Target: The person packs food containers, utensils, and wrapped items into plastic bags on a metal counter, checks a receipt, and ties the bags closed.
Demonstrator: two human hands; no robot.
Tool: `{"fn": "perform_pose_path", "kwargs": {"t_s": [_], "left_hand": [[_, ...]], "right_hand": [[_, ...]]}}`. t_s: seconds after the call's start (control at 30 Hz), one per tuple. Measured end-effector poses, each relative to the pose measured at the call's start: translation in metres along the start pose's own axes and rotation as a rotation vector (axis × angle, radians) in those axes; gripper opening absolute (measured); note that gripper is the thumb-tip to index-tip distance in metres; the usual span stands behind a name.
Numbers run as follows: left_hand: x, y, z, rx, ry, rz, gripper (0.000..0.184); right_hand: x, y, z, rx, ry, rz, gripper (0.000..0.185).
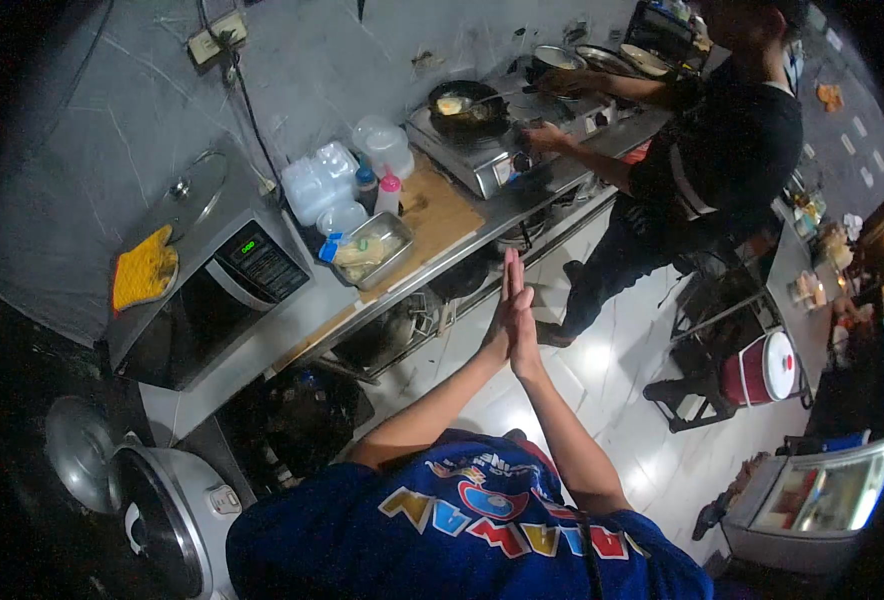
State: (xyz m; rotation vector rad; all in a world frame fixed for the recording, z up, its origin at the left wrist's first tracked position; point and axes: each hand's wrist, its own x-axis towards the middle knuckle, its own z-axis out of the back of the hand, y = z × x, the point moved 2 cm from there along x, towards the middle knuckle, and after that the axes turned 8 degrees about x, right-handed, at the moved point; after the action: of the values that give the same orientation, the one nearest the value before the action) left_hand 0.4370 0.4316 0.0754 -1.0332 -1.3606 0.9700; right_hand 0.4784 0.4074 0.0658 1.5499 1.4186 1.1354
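Observation:
My left hand (pixel 500 325) and my right hand (pixel 524 335) are pressed together palm to palm in front of me, above the tiled floor. Their fingers are stretched out straight, and I see nothing held between them. Beyond them, to the left on the counter, is a metal tray (pixel 394 232) with bagged pale food. A pink-capped squeeze bottle (pixel 390 188) and a dark bottle (pixel 366 188) stand behind it. Further along, a black wok (pixel 482 122) with an egg (pixel 452 105) in it sits on the gas stove (pixel 482 172).
A co-worker (pixel 732 140) stands at the stove, arms stretched over it. At left are a microwave (pixel 252 275) with a yellow mitt (pixel 145 270) on top, and a large rice cooker (pixel 187 500). A red cooler (pixel 752 372) on a black stool and a glass-topped freezer (pixel 812 500) are at right.

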Motion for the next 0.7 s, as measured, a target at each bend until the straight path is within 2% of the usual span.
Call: {"fn": "perform_pose_path", "kwargs": {"t_s": [0.03,0.13,0.17,0.2,0.23,0.27,0.3,0.33,0.37,0.4,0.43,0.47,0.57,0.63,0.7], "left_hand": [[0.002,0.03,-0.003,0.065,0.01,0.071,0.079],[-0.019,0.163,0.029,0.674,0.325,0.332,0.081],[-0.04,0.202,0.054,0.941,0.518,0.363,0.081],[-0.067,0.227,0.075,1.156,0.715,0.349,0.082],[-0.1,0.232,0.096,1.279,0.865,0.342,0.082],[-0.127,0.208,0.11,1.115,0.624,0.505,0.086],[-0.158,0.263,0.135,0.884,0.368,0.485,0.084],[-0.186,0.228,0.15,0.696,0.085,0.658,0.077],[-0.218,0.221,0.176,0.639,0.029,0.66,0.072],[-0.25,0.214,0.201,0.582,-0.026,0.658,0.066],[-0.286,0.205,0.221,0.565,-0.044,0.731,0.064],[-0.311,0.199,0.242,0.568,-0.063,0.859,0.061],[-0.357,0.174,0.287,0.46,-0.269,1.148,0.053],[-0.353,0.164,0.307,0.293,-0.494,1.167,0.047],[-0.325,0.173,0.318,0.09,-0.67,1.039,0.042]], "right_hand": [[0.007,0.003,0.009,-0.04,0.048,-0.005,0.078],[0.007,-0.043,0.074,-0.349,0.209,-0.124,0.074],[-0.009,-0.082,0.119,-0.736,0.321,-0.474,0.071],[-0.039,-0.144,0.17,-0.882,0.339,-0.468,0.071],[-0.077,-0.211,0.229,-0.975,0.205,-0.742,0.073],[-0.116,-0.206,0.259,-0.87,0.286,-0.704,0.073],[-0.162,-0.166,0.267,-0.709,0.094,-0.708,0.078],[-0.222,-0.26,0.354,-0.334,-0.143,-0.664,0.074],[-0.27,-0.233,0.363,-0.215,-0.39,-0.807,0.071],[-0.324,-0.228,0.392,-0.217,-0.479,-0.882,0.07],[-0.388,-0.225,0.421,-0.442,-0.353,-0.996,0.066],[-0.433,-0.178,0.422,-1.183,0.128,-0.889,0.057],[-0.392,-0.169,0.425,-1.167,0.098,-0.823,0.056],[-0.367,-0.181,0.413,-1.133,0.07,-0.78,0.056],[-0.359,-0.173,0.417,-1.126,0.053,-0.77,0.056]]}}
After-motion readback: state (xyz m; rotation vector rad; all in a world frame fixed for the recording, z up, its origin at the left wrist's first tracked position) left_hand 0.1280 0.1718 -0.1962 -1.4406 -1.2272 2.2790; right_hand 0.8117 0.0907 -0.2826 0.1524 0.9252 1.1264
